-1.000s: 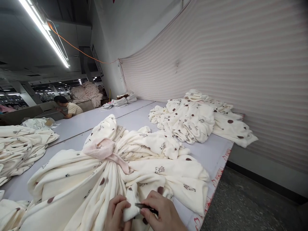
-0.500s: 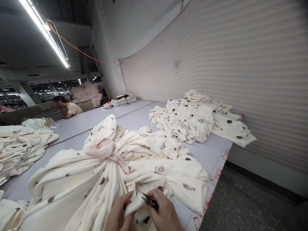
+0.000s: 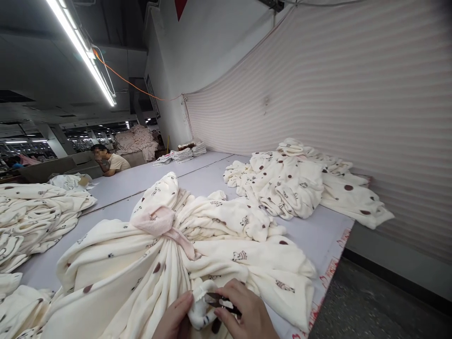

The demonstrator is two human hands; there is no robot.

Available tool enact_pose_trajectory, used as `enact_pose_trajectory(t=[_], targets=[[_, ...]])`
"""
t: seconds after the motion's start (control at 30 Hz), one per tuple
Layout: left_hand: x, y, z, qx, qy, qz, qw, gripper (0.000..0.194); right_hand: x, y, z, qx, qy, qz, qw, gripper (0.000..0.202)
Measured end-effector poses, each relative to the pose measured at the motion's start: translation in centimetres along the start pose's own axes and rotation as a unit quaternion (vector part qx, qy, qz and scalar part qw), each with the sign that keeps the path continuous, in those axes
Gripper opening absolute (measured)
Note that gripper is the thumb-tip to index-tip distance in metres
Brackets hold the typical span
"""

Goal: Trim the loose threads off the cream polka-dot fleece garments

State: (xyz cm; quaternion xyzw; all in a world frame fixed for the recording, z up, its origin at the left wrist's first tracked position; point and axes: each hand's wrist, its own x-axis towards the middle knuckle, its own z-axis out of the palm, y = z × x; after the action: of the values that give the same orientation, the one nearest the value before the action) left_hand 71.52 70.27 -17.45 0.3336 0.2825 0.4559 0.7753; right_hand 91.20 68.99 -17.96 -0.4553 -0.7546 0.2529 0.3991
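A cream fleece garment [image 3: 116, 278] printed with brown spots and small animal figures lies bunched on the table before me, its pink band [image 3: 155, 220] gathered near the middle. At the bottom of the view my left hand [image 3: 173, 318] is closed on a rolled-up edge of this garment. Dark thread snips [image 3: 226, 302] are gripped in my right hand [image 3: 250, 311], with their blades pointing left against the raised fabric. Whether the blade tips are apart is too small to tell.
More cream spotted garments lie heaped at the back right [image 3: 282, 181] and at the left [image 3: 38, 216]. White folded stacks [image 3: 183, 154] stand at the far edge. A person [image 3: 115, 162] leans at the table's far left. Striped cloth [image 3: 310, 80] hangs along the right wall.
My view has shifted, so the scene sits slightly farther right and lower. The edge in my left hand is now bunched into a roundish roll, and the snips lie more level against it.
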Motion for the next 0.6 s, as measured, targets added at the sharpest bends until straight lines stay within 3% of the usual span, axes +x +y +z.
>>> enact_pose_trajectory(t=[0.23,0.6], targets=[[-0.5,0.5,0.0,0.041,0.008,0.013,0.999,0.029,0.5,0.7,0.7,0.038,0.032,-0.008,0.999,0.021],[-0.1,-0.6,-1.0,0.03,-0.024,0.01,0.999,0.032,1.0,1.1,0.9,0.058,0.003,-0.043,0.997,0.022]])
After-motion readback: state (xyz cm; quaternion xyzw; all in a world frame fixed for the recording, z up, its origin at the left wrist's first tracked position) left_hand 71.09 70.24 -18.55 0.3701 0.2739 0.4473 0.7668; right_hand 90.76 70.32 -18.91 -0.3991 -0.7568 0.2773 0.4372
